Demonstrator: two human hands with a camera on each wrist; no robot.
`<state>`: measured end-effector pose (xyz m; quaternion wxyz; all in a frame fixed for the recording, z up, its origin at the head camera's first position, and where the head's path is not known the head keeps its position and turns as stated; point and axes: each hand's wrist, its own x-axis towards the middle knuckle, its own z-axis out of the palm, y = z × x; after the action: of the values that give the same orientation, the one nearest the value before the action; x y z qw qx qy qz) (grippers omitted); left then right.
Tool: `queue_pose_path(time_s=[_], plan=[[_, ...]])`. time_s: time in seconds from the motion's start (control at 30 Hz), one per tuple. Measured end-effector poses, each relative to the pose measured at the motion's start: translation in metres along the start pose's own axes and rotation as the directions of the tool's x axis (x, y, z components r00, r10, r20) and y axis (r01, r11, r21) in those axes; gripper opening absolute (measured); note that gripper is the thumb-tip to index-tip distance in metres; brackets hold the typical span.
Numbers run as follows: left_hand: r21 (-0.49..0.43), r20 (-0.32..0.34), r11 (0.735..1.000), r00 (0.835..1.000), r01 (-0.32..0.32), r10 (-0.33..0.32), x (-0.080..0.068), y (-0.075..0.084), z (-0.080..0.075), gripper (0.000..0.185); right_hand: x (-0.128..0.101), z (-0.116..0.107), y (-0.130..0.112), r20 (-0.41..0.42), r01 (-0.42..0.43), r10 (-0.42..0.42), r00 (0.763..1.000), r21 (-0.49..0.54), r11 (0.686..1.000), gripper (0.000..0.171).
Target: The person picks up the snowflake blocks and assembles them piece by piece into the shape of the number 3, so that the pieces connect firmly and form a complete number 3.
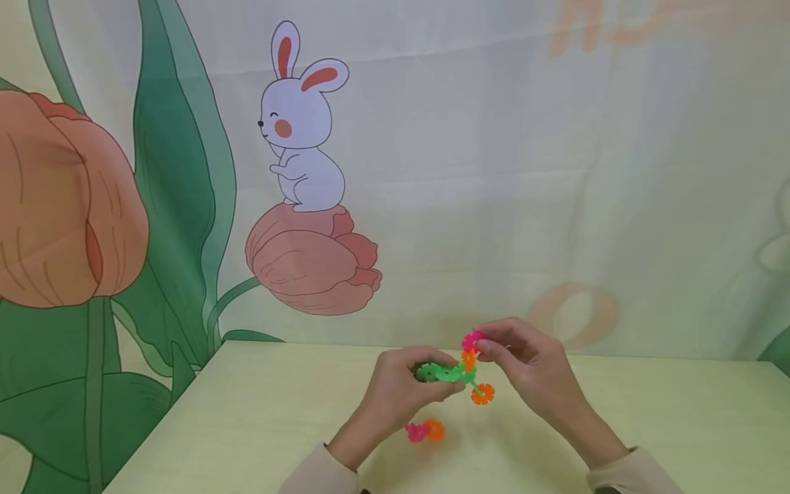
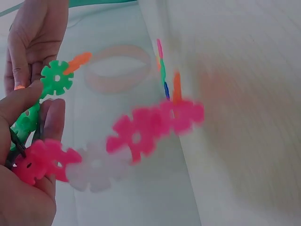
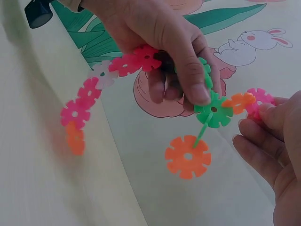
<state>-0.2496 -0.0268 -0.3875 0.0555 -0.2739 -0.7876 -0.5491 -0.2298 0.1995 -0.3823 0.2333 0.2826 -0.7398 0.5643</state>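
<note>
My left hand (image 1: 395, 387) holds a chain of toothed plastic discs by its green discs (image 1: 447, 373), thumb and fingers on either side. From that hand hangs a branch of pink discs (image 3: 88, 93), a whitish disc (image 3: 103, 75) and an orange end disc (image 3: 75, 139). With thumb and fingertips, my right hand (image 1: 533, 370) pinches a pink disc (image 1: 472, 340). An orange disc (image 1: 469, 359) links that pink disc to the green part. Another orange disc (image 3: 188, 157) sticks out below on a green disc seen edge-on.
Under the hands lies the pale yellow tabletop (image 1: 259, 425). Behind it hangs a cloth backdrop (image 1: 481, 171) printed with a rabbit and tulips. In the left wrist view, a thin strip of pink, green and blue pieces (image 2: 163, 70) shows near the table's far edge.
</note>
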Motion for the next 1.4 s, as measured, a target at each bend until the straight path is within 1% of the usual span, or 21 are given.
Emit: queue_pose_path(time_s=[0.13,0.27,0.43,0.6,0.7,0.9,1.1,1.27,1.4], plan=[[0.02,-0.022,1.0,1.0,-0.012,0.012,0.0005,0.0,0.0009,0.018,0.0003,-0.0006,0.0,0.012,0.012,-0.012,1.0,0.018,1.0,0.024],[0.014,-0.022,1.0,1.0,-0.007,0.008,0.0007,0.0001,0.0017,0.017,0.0007,-0.002,0.0003,0.021,0.008,-0.008,1.0,0.004,1.0,0.025],[0.003,0.0,1.0,1.0,0.014,-0.014,0.0004,-0.0005,0.0012,0.016,0.0011,-0.0019,0.0003,0.032,-0.026,0.027,0.999,-0.026,0.999,0.023],[-0.001,0.023,1.0,1.0,0.014,-0.014,-0.0002,-0.0009,0.001,0.015,0.001,-0.0022,-0.0014,0.025,-0.058,0.059,0.998,-0.056,0.997,0.02],[-0.012,0.034,1.0,0.999,0.017,-0.017,-0.0007,-0.0008,0.0013,0.015,0.0009,-0.0035,-0.0027,0.016,-0.066,0.067,0.998,-0.05,0.997,0.02],[-0.022,0.025,1.0,1.0,0.016,-0.015,-0.001,-0.0007,0.0015,0.015,0.0013,-0.0033,-0.0034,0.023,-0.057,0.057,0.998,-0.02,0.998,0.02],[-0.02,0.024,1.0,1.0,0.008,-0.007,-0.0002,-0.0009,0.0023,0.015,0.0008,-0.0033,-0.0026,0.015,-0.071,0.072,0.997,-0.034,0.997,0.019],[-0.011,0.03,1.0,0.999,0.017,-0.016,-0.0005,-0.0017,0.0029,0.015,0.001,-0.0058,-0.0027,0.004,-0.074,0.075,0.997,-0.045,0.996,0.02],[-0.006,0.034,1.0,0.999,0.029,-0.029,-0.0007,-0.0022,0.0025,0.015,0.0025,-0.0072,-0.0023,0.006,-0.036,0.036,0.999,-0.012,0.999,0.023]])
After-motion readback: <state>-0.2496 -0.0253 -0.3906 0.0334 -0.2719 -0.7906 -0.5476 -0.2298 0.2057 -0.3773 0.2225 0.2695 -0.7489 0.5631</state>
